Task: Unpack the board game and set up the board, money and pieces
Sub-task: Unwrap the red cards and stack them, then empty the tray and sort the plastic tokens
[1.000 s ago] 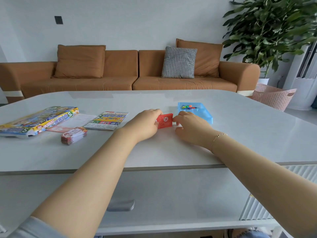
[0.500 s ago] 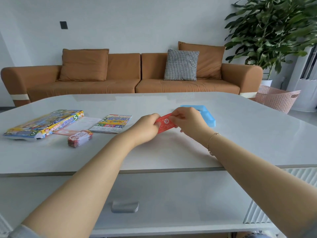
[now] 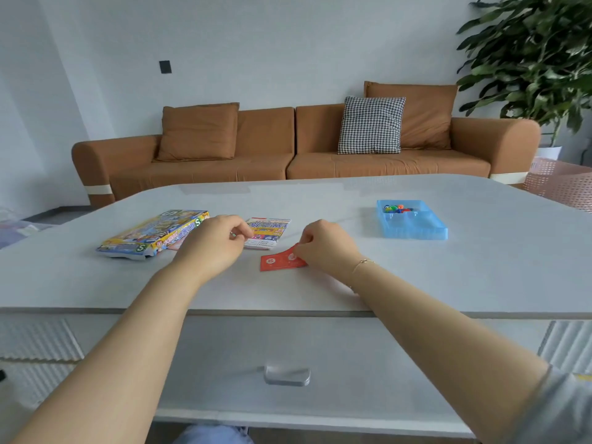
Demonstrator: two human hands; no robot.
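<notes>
A red stack of play money (image 3: 278, 263) lies flat on the white table (image 3: 416, 277), and my right hand (image 3: 323, 248) pinches its right end. Left of it, my left hand (image 3: 217, 246) hovers with thumb and forefinger pinched together; I see nothing clear between them. Behind that hand lies the colourful game box (image 3: 150, 235). A folded printed board sheet (image 3: 268, 231) rests between my hands, farther back. To the right stands a blue plastic tray (image 3: 416, 230) with small coloured pieces (image 3: 397, 208) in its far compartment.
A brown sofa (image 3: 256, 165) with cushions stands behind the table. A large plant (image 3: 531, 52) and a pink basket (image 3: 560, 184) are at the right. The table's front has a drawer with a metal handle (image 3: 287, 375).
Both hands held the red stack upright near the tray. My left hand has let go and moved left; my right hand has laid the stack flat. The view has shifted left.
</notes>
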